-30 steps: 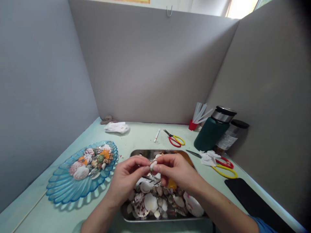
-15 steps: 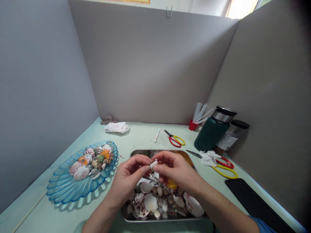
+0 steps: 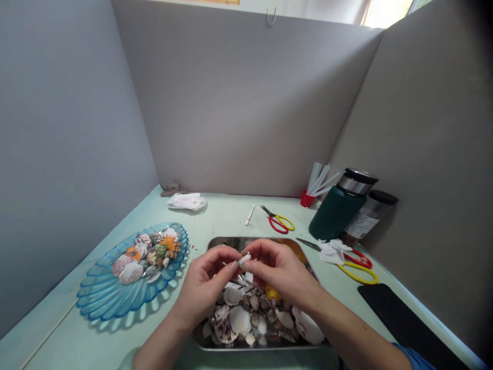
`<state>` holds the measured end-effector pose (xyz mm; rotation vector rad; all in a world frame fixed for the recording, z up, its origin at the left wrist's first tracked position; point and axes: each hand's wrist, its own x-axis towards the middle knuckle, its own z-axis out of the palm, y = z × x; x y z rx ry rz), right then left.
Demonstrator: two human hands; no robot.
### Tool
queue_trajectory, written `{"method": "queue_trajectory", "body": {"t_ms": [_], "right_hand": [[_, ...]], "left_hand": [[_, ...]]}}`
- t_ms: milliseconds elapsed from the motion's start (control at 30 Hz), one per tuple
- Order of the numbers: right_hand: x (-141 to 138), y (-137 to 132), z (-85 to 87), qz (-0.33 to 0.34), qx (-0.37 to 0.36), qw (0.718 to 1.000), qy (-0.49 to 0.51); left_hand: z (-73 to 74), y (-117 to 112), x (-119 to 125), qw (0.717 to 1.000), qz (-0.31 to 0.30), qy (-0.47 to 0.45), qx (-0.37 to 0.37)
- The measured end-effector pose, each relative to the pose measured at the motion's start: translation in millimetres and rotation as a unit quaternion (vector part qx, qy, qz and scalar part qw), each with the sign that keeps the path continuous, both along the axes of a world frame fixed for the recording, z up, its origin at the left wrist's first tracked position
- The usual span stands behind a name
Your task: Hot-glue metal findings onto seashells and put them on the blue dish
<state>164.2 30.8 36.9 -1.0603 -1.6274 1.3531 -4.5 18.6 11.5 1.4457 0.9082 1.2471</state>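
Observation:
My left hand [image 3: 208, 275] and my right hand [image 3: 279, 267] meet over the metal tray [image 3: 231, 349], both closed in a pinch. Between their fingertips is a small white piece [image 3: 244, 260], too small and too covered to name surely. A thin, slender bit sticks out beside it. Under the hands the tray holds a mix of shells, among them a white shell [image 3: 240, 321], a brown-speckled scallop shell [image 3: 224, 328] and a large pale shell [image 3: 308, 326]. A yellow item [image 3: 273, 294] lies partly behind my right hand.
On the left stands a blue scalloped plate [image 3: 115, 303] bearing shells. At right are large scissors [image 3: 358, 272] with crumpled tissue [image 3: 333, 251], a green bottle [image 3: 339, 210], a jar [image 3: 365, 218] and a black phone-like slab [image 3: 400, 318]. Small scissors [image 3: 280, 224] and a red cup [image 3: 307, 199] sit behind.
Both hands stay together over the tray, with fingertips shifting slightly around the small white piece. The whole view has moved a little.

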Motion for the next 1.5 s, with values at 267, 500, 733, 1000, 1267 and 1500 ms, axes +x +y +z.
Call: {"method": "queue_trajectory", "body": {"t_ms": [267,500,733,1000,1267,1500], "right_hand": [[0,-5,1.9,-0.059,0.174,0.971,-0.153],[-1,-10,1.1,-0.061,0.265,0.944,-0.185],[-1,-9,-0.8,-0.065,0.278,0.940,-0.186],[-1,-8,0.7,-0.067,0.278,0.940,-0.185],[-1,-11,1.8,-0.075,0.269,0.944,-0.175],[-1,-11,3.0,-0.071,0.306,0.935,-0.163]], "left_hand": [[-3.8,1,1,0.999,0.018,0.032,0.020],[-2.9,2,1,0.996,0.023,0.058,0.068],[-2.7,3,0,0.993,0.021,0.063,0.094],[-3.7,2,0,0.993,0.021,0.060,0.095],[-2.0,-2,2,0.999,0.042,0.012,0.032],[-0.3,1,2,0.999,0.018,-0.007,-0.027]]}}
